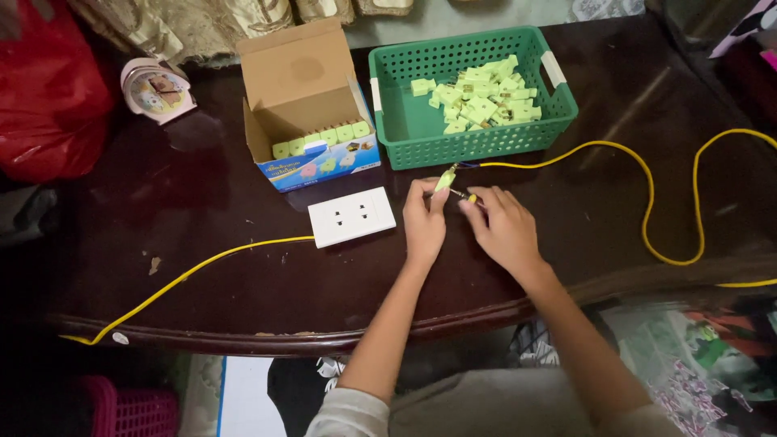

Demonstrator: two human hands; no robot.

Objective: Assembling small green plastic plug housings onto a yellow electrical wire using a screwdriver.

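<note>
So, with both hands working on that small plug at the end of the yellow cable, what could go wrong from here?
1. The left hand pinches the small green plug only at its fingertips, while the right hand works a small tool against it; the tool could slip onto a finger.
2. The yellow cable loops loosely toward the table edge; a snag might jerk the plug away.
3. The green basket sits close behind the hands and could get bumped.

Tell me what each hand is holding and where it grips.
The left hand pinches a pale green plug piece at its lower end. The right hand holds a small screwdriver by its yellow handle.
</note>
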